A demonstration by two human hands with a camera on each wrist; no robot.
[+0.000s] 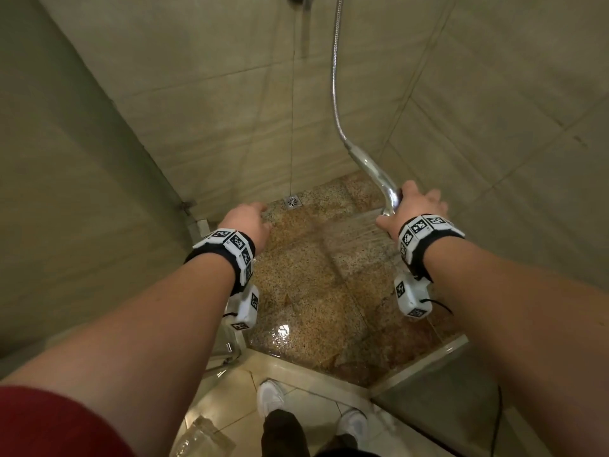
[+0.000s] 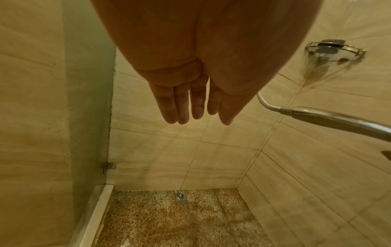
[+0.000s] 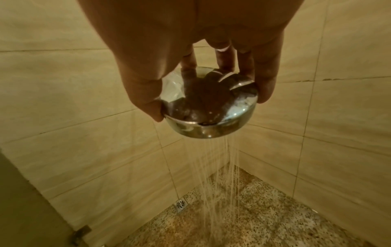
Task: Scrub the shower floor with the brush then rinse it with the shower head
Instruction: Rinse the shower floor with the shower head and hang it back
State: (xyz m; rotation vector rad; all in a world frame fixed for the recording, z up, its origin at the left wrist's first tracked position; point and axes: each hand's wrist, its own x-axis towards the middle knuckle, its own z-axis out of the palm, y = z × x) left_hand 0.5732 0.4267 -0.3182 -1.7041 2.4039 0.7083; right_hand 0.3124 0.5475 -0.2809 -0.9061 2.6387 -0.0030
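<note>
Rinse step under way, judged from running water and no brush in any view. Right hand (image 1: 416,206) sits at about 2 o'clock from the middle of the head view and grips the shower head (image 3: 209,107) by its round chrome body: thumb on one rim, fingers curled over the back and far rim, spray face turned down. Probable reason for holding the head itself rather than the handle: closer control of where the spray lands. Water (image 3: 220,175) falls in thin streams to the shower floor (image 1: 316,291), speckled brown stone, wet and shining at about 6 o'clock near the threshold. Chrome handle and hose (image 1: 335,77) rise toward 12 o'clock, slack enough that the head can be swung. Drain (image 1: 292,201) lies at the back wall, about 12 o'clock from the floor's middle; spray lands to the right of it, so run-off likely goes that way. Left hand (image 2: 190,100) is held out over the left part of the floor, at about 10 o'clock, fingers straight and together, palm down, holding nothing and touching nothing; probably kept clear of the spray or used for balance. A wall shelf (image 2: 335,51) with a dark item on it shows at 2 o'clock in the left wrist view. Writing: none readable; wristbands carry only black-and-white square marker patterns, no brand seen on the chrome.
</note>
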